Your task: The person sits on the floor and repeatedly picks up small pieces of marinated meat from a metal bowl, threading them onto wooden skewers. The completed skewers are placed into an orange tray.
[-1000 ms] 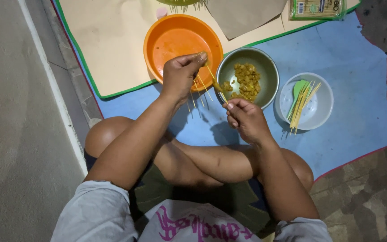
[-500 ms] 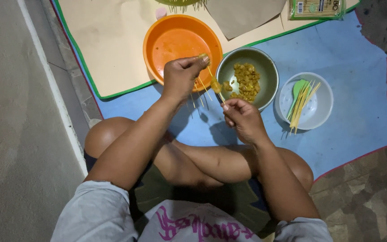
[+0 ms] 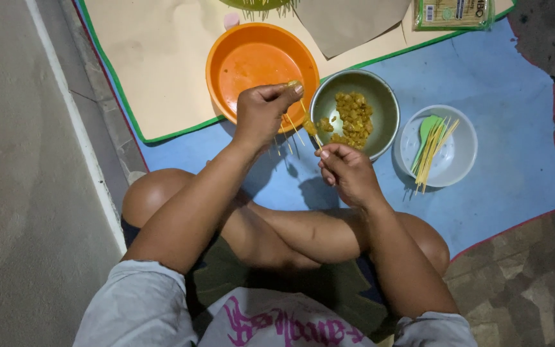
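left hand (image 3: 261, 112): raised over the near rim of the orange bowl, fingers (image 3: 288, 92) pinched on a small yellow piece at the tips
right hand (image 3: 348, 172): at 6 o'clock of the metal bowl, fingers clenched on the low end of a skewer
skewer (image 3: 308, 124): thin, tilted, runs from right hand up toward 11 o'clock, one yellow chunk threaded mid-way, tip near left fingertips
orange bowl (image 3: 252, 64): round, on tan mat, at 9 o'clock of metal bowl, rims touching or just beside, can't tell which
metal bowl (image 3: 380, 96): on blue mat, holds yellow chunks (image 3: 353, 119)
white bowl (image 3: 457, 160): at 3 o'clock of metal bowl, holds bundle of bare sticks (image 3: 433, 149) and a green spoon (image 3: 426, 127)
tan mat (image 3: 162, 58): green-edged, lies over blue mat (image 3: 502, 103)
packet (image 3: 452, 13): green, at 1 o'clock, top edge of view
person: sits cross-legged on floor, knees bare
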